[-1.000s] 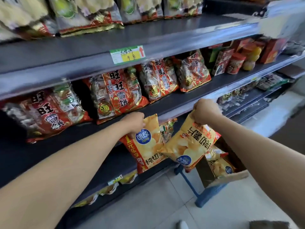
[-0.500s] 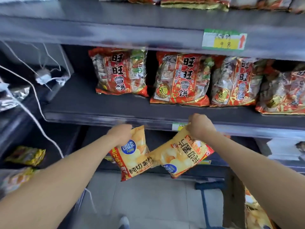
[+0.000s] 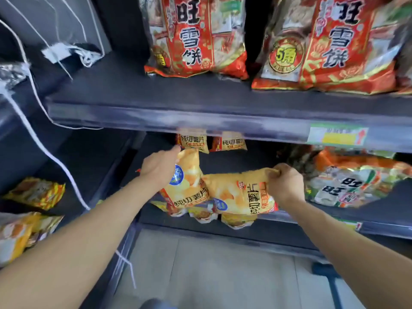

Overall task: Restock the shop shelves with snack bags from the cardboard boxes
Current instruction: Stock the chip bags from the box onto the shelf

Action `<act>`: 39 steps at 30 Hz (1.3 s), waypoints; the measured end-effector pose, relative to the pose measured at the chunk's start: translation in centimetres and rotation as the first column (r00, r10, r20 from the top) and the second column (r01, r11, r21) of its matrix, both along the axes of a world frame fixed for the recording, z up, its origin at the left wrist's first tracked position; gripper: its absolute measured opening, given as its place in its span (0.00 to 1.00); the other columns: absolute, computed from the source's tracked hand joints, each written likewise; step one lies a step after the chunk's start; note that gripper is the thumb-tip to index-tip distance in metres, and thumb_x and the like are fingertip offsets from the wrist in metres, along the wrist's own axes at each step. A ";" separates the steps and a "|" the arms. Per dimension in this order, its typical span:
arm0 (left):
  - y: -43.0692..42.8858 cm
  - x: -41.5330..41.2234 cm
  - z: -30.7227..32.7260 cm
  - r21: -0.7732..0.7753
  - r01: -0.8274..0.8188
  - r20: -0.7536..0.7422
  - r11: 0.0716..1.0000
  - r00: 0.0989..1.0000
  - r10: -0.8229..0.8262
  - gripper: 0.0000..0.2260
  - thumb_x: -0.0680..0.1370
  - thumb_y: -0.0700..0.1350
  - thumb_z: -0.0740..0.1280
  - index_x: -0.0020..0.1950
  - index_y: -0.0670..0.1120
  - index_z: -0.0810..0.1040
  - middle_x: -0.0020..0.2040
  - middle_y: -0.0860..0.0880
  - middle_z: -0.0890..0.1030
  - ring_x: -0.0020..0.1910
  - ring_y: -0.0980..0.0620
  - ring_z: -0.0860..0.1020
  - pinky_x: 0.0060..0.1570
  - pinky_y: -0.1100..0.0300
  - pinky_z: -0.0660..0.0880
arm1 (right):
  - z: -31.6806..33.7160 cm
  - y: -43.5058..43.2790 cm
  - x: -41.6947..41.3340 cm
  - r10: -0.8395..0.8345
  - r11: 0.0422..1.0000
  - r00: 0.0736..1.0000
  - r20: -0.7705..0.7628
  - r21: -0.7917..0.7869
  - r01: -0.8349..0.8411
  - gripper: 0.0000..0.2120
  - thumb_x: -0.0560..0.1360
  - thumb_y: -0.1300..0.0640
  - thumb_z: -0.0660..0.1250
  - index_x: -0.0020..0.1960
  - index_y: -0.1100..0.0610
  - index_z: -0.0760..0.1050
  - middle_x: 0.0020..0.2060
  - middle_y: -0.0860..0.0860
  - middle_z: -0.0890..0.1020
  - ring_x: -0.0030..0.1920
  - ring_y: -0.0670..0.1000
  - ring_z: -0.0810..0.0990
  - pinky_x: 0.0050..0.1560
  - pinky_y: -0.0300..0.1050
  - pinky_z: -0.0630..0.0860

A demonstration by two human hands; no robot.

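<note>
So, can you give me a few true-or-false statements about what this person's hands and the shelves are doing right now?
1. Each hand holds a yellow crisp bag. True: the left hand grips the left bag, and the right hand pinches the right bag.
2. The red bags stand on a shelf below the hands. False: they stand on the upper shelf, above the hands.
3. More yellow bags sit at the back of the lower shelf. True.
4. The price tag is left of both hands. False: it is on the shelf edge, to their right.
</note>
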State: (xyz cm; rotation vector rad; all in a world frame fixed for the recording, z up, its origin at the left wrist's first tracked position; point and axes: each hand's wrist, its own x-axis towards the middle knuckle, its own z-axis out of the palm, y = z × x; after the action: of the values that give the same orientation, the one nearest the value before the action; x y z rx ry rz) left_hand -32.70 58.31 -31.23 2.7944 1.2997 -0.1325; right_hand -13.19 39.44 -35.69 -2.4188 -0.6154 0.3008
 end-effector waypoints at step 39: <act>14.9 5.6 -17.5 -0.116 0.013 0.569 0.993 0.820 0.055 0.39 0.73 0.42 0.71 0.75 0.54 0.49 0.74 0.43 0.50 0.67 0.37 0.67 0.60 0.45 0.70 | -18.0 14.4 3.4 0.149 0.366 0.474 -0.868 0.494 0.789 0.11 0.79 0.63 0.61 0.61 0.64 0.70 0.53 0.59 0.80 0.42 0.56 0.82 0.27 0.38 0.80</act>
State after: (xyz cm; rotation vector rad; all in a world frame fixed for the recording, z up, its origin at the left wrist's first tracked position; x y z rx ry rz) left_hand -27.09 73.26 -48.72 2.4220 1.1149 0.5754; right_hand -9.78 53.83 -53.70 -1.0107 0.2876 0.6522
